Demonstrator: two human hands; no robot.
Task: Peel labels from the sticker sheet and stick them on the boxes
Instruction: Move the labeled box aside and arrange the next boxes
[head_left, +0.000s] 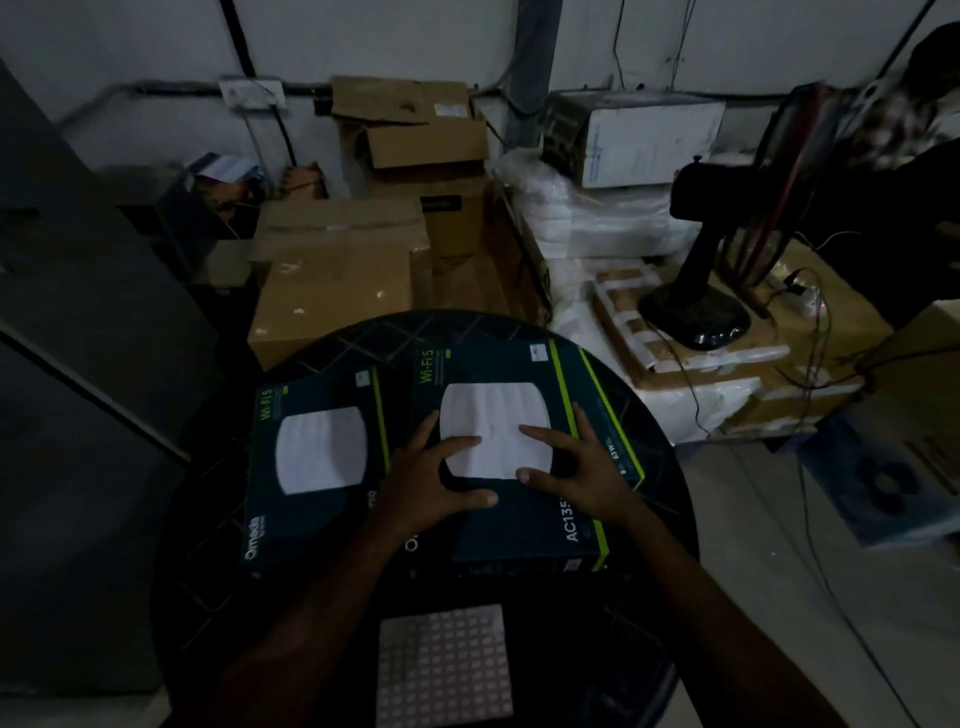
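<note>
Your left hand (431, 483) and right hand (576, 467) lie open and flat on the right box (519, 519), holding nothing. Steady it; the sheet (441, 665) waits below your fingers.

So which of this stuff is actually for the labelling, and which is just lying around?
For the job:
- sticker sheet
- left box
- right box, with left hand and right hand on it

Lying about:
- cardboard cartons
- black fan
- white packages

Cardboard cartons (332, 280) — desk fan (696, 280) (rt side)
</note>
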